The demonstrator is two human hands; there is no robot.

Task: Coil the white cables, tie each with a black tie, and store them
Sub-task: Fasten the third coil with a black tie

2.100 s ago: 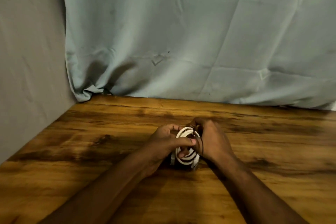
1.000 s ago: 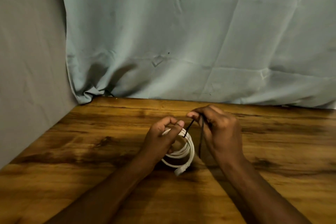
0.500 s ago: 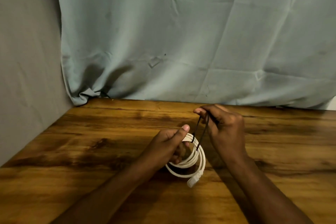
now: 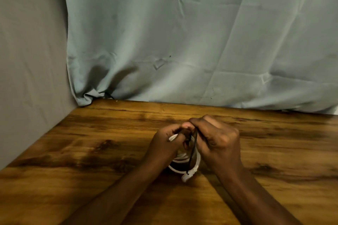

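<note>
White cable coil (image 4: 184, 162) gripped by left hand (image 4: 167, 142), right hand (image 4: 217, 139) pinching black tie (image 4: 193, 150) beside it

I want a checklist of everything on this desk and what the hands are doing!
Surface: wooden table, dark grain patches.
Job's things: coiled white cable held just above the table, its plug end at the bottom; black tie hangs down across the coil.
Clutter: nothing seen.
Hands: left hand grips the coil's top; right hand pinches the tie's upper part.
Cables: only the one white cable in view.
Surroundings: pale blue-grey curtain behind, grey wall on the left.
</note>
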